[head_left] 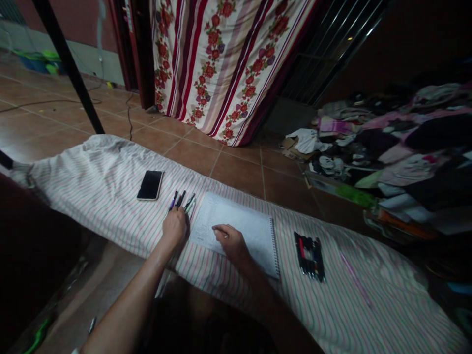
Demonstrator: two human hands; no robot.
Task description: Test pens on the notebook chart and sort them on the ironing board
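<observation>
My left hand (174,227) is closed at the lower ends of several pens (180,198), purple and dark ones among them. Their upper ends point away from me on the striped cloth. A pale pen (191,206) lies just to the right of these fingers. My right hand (232,243) rests over the spiral notebook (243,216), its fingers curled in; whether something small is between them I cannot make out. The notebook lies open, with faint writing and lines at the left of its page and the wire binding along its right side.
A phone (150,185) lies left of the pens. Right of the notebook are a row of dark pens with a red one (309,256) and a thin pink stick (356,279). Beyond the striped cloth (92,172) are floor tiles, a floral curtain (221,64) and heaped clothes (405,132).
</observation>
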